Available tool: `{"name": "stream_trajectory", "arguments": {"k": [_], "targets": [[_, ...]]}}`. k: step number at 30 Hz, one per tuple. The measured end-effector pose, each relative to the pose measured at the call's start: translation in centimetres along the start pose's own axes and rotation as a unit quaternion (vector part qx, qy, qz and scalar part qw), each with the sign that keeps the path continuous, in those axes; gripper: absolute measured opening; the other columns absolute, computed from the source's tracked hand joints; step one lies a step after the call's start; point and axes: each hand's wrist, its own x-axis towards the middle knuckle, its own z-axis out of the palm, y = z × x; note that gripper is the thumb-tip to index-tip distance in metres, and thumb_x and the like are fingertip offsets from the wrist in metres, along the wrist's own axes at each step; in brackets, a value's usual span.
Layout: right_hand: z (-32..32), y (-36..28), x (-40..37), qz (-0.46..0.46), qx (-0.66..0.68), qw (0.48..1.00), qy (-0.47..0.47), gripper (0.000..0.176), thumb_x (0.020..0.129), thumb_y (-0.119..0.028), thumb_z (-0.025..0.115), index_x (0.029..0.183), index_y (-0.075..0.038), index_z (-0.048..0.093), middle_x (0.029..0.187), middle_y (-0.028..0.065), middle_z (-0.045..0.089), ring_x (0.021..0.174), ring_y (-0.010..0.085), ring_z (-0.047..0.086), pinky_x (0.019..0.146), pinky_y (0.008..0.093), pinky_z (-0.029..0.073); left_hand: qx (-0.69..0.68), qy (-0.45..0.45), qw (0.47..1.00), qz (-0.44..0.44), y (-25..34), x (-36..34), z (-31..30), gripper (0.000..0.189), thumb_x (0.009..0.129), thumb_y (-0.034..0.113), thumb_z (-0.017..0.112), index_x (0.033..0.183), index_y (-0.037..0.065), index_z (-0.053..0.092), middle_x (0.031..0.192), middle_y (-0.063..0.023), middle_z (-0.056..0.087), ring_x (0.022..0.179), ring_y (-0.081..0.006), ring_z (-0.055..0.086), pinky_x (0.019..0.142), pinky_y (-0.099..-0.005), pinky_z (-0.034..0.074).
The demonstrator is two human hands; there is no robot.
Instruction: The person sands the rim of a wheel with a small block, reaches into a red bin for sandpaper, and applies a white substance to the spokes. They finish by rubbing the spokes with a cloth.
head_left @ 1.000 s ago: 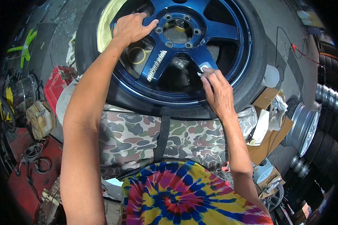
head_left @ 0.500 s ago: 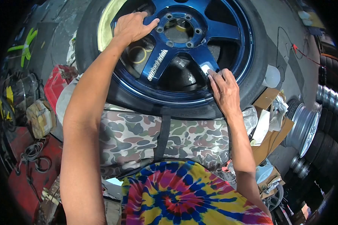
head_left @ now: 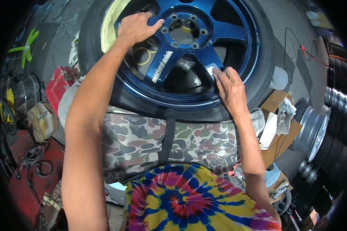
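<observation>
A blue spoked wheel with white lettering on one spoke lies inside a black tire. My left hand is wrapped over an upper-left spoke, its thumb towards the hub. At the lower-right spoke, my right hand has its fingers bent together, pressing a small white piece against the blue surface. Most of that piece is hidden under the fingertips. Yellow-green material shows along the rim at the upper left.
A camouflage cloth covers my lap below the tire. To the left are a red box and a wrapped bundle. At the right are a cardboard box, a white cup and a silver rim.
My right hand has shifted very slightly, its fingertips now a little higher on the spoke with the white piece. My left hand stays where it was.
</observation>
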Motion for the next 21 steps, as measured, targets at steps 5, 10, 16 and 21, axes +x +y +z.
{"name": "stream_trajectory", "arguments": {"k": [5, 10, 16, 21], "targets": [[-0.5, 0.1, -0.3, -0.002, -0.003, 1.0, -0.002, 0.03, 0.09, -0.001, 0.076, 0.12, -0.001, 0.073, 0.094, 0.013, 0.055, 0.09, 0.0314, 0.062, 0.083, 0.0434, 0.052, 0.003, -0.002, 1.0, -0.009, 0.2, 0.1, 0.2, 0.074, 0.097, 0.073, 0.057, 0.127, 0.007, 0.076, 0.114, -0.0209, 0.079, 0.108, -0.0407, 0.075, 0.097, -0.0506, 0.058], [-0.1, -0.1, -0.4, 0.008, 0.005, 1.0, -0.007, 0.03, 0.091, -0.002, 0.075, 0.12, -0.001, 0.073, 0.094, 0.0131, 0.055, 0.091, 0.0321, 0.062, 0.084, 0.0436, 0.051, -0.002, -0.003, 1.0, -0.01, 0.2, -0.1, -0.1, 0.074, 0.097, 0.072, 0.057, 0.127, 0.008, 0.077, 0.117, -0.0204, 0.079, 0.11, -0.0405, 0.075, 0.098, -0.0507, 0.058], [0.3, 0.1, 0.4, -0.005, 0.004, 1.0, 0.002, 0.031, 0.09, -0.002, 0.075, 0.121, -0.001, 0.073, 0.095, 0.0133, 0.056, 0.092, 0.0327, 0.062, 0.085, 0.0447, 0.051, 0.005, -0.029, 0.999, -0.022, 0.4, 0.2, -0.3, 0.073, 0.097, 0.073, 0.057, 0.128, 0.01, 0.077, 0.119, -0.0206, 0.078, 0.11, -0.0409, 0.075, 0.099, -0.0506, 0.058], [0.0, 0.5, 0.1, 0.004, 0.002, 1.0, -0.012, 0.033, 0.089, -0.002, 0.076, 0.122, -0.001, 0.073, 0.095, 0.0135, 0.056, 0.092, 0.0329, 0.062, 0.084, 0.0443, 0.051, 0.006, -0.021, 0.999, -0.024, 0.3, 0.0, -0.1, 0.074, 0.097, 0.074, 0.056, 0.129, 0.01, 0.077, 0.12, -0.0203, 0.078, 0.11, -0.0409, 0.075, 0.099, -0.0505, 0.058]]}}
